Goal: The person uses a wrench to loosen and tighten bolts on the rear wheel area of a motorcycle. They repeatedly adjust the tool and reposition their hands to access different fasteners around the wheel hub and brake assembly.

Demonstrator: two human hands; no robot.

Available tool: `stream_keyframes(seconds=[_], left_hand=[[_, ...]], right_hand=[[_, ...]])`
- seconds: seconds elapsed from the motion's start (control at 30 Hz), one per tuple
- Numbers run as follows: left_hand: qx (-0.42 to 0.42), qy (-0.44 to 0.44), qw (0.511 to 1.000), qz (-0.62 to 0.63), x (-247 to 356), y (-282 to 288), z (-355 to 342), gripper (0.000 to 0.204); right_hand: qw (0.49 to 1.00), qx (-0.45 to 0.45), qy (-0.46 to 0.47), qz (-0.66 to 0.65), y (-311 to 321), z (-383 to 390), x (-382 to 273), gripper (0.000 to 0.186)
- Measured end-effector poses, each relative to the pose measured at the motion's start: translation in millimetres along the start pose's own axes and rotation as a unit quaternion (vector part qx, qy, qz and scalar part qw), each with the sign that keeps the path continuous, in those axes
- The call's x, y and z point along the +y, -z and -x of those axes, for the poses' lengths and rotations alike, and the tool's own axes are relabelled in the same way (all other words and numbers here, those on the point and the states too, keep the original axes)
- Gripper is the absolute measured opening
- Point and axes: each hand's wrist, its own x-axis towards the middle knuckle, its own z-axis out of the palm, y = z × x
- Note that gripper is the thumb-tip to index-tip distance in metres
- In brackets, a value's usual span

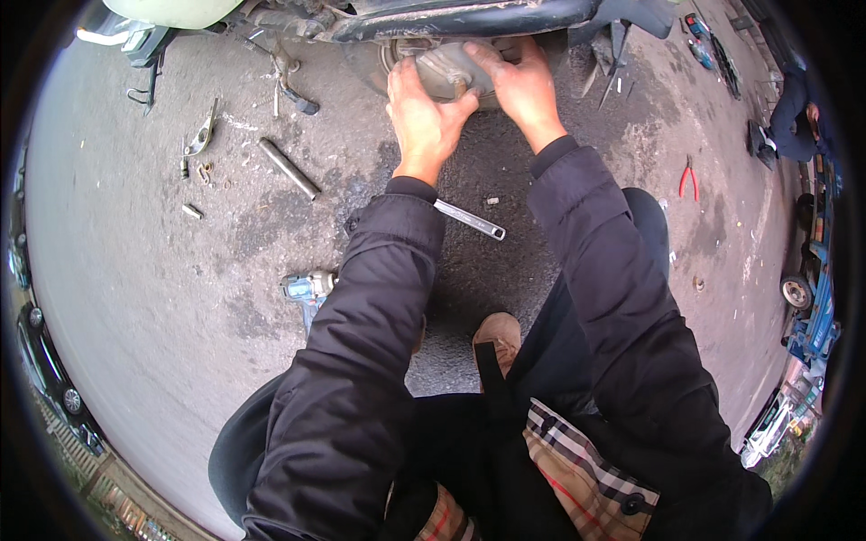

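Observation:
My left hand (424,117) grips the left side of a dull grey round metal part (445,65) under the vehicle's dark body (469,20), with its thumb near a rusty stub. My right hand (523,90) holds the same part at the right, thumb across its top. A steel wrench (469,219) lies on the asphalt below them, partly hidden by my left sleeve. A metal tube (289,168) lies to the left, and a blue impact driver (305,296) is partly behind my left forearm.
Loose tools and small parts (202,135) lie at left; red-handled pliers (689,180) and more tools (699,50) at right. Another person (794,113) is at the far right, beside blue machinery (816,261) with a wheel. A dark car (50,361) stands at the far left.

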Motion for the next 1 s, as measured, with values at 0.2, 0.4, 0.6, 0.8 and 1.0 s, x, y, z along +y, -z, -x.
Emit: stream_keyframes(seconds=[0.2,0.4,0.6,0.8,1.0], left_hand=[[-0.019,-0.029,0.999,0.013,-6.0,9.8,-0.4,0.106],[-0.024,-0.035,0.999,-0.033,-3.8,13.4,-1.5,0.105],[-0.028,0.032,0.997,0.067,-4.7,9.5,4.4,0.104],[-0.017,-0.013,1.000,-0.014,-1.8,10.5,-1.4,0.100],[-0.040,0.045,0.998,0.024,-0.3,11.2,-0.5,0.107]], right_hand=[[0.999,-0.016,-0.018,0.042,3.0,7.6,7.8,0.050],[0.998,-0.007,-0.055,0.030,10.6,7.3,6.9,0.046],[0.999,-0.032,0.011,0.038,7.2,-1.4,1.3,0.042],[0.999,-0.006,-0.048,0.012,8.9,8.7,5.5,0.037],[0.999,-0.017,-0.047,0.011,9.2,8.2,6.1,0.036]])
